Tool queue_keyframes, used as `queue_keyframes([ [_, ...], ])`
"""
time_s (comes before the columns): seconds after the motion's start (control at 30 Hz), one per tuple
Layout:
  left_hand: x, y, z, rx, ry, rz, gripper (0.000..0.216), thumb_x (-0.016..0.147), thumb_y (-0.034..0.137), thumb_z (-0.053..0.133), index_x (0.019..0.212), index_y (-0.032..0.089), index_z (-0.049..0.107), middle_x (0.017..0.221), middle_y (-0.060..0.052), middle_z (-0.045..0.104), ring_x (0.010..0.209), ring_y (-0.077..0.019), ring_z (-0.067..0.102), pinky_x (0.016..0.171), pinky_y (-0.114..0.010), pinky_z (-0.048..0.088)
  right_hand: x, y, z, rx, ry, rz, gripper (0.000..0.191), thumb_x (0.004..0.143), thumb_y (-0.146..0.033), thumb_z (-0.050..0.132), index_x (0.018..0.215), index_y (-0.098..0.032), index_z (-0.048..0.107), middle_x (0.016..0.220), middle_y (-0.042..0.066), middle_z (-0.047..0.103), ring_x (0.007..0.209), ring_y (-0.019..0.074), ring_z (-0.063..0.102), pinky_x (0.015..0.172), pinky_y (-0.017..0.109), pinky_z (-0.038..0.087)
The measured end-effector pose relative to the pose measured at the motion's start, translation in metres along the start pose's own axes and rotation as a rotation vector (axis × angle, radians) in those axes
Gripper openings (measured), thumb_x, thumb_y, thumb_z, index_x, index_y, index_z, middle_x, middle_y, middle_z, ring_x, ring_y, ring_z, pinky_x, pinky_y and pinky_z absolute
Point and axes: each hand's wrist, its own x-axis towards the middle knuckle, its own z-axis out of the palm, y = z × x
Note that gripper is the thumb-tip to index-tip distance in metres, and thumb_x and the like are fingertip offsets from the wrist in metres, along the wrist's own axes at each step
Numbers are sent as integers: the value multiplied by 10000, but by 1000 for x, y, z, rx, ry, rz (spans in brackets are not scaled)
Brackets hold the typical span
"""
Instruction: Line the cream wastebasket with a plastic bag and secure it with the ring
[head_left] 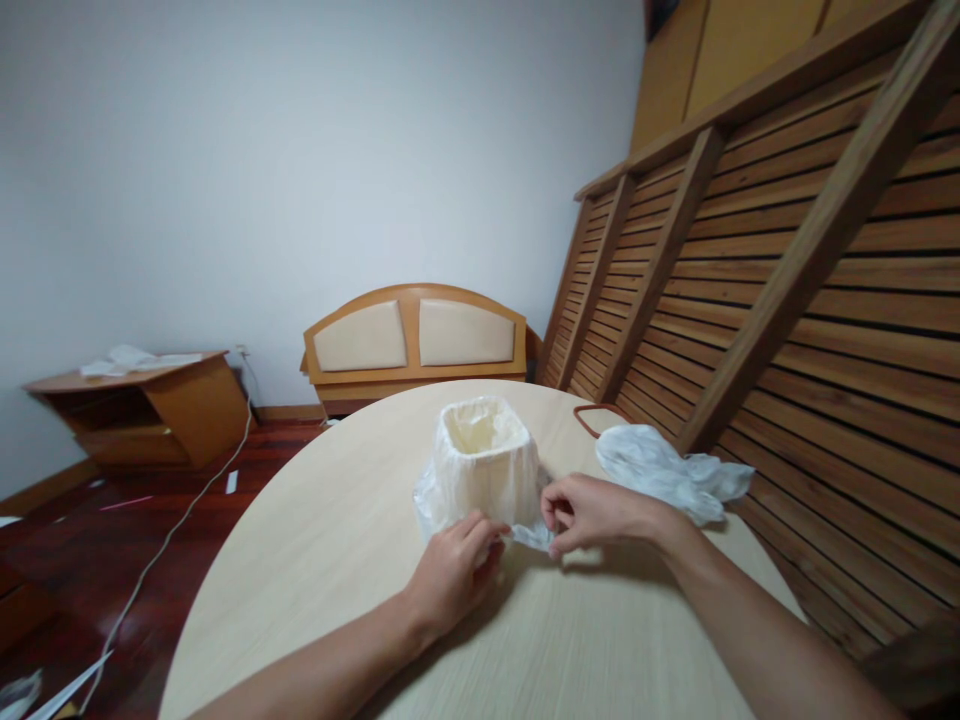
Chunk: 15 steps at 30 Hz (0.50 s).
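Note:
A small square-mouthed bin (pixel 491 480) stands upright on the round table (pixel 322 520). A thin translucent plastic bag (pixel 439 500) lines it, folded out over the rim and hanging loosely down the outside. At the near side of the bin, my left hand (pixel 459 560) has its fingers pinched on the bag's lower edge. My right hand (pixel 577 512) pinches the same edge a little to the right, thumb and forefinger together. Between the two hands a short stretch of the plastic is pulled out. The bin's far lower side is hidden.
A crumpled white plastic bag (pixel 660 468) lies at the table's right, by a brown loop (pixel 600 415). Wooden slatted panels (pixel 750 290) lean along the right. Behind are a headboard (pixel 409 330) and a low cabinet (pixel 165 410); a cable (pixel 187 510) crosses the floor.

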Motion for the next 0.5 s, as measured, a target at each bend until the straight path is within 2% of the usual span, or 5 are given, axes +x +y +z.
queue_keyframes([
  [0.07,0,-1,0,-37,38,-38,211,898,125,485,1073,187,583,866,-50,652,730,-155,641,631,-270,548,-1,-13,1,-153,97,-77,240,650,-319,832,780,-209,662,606,-69,554,545,98,489,515,232,287],
  [0.17,0,-2,0,-80,59,-74,199,901,132,485,1071,192,571,851,-36,631,712,-141,618,590,-241,519,-4,-29,5,-314,173,-155,237,653,-324,840,789,-221,676,694,-40,630,621,126,533,560,244,298],
  [0.33,2,0,-3,-133,91,-112,162,923,153,491,1062,201,559,837,-21,616,698,-130,602,560,-222,491,-1,-39,16,-463,186,-224,214,686,-349,817,781,-215,680,784,7,699,704,175,595,599,264,317],
  [0.5,4,5,-10,-144,90,-137,142,929,175,485,1049,202,556,807,-13,609,683,-126,600,537,-209,477,3,-41,23,-539,198,-254,43,730,-174,652,695,-200,654,711,8,688,637,156,579,584,274,300],
])
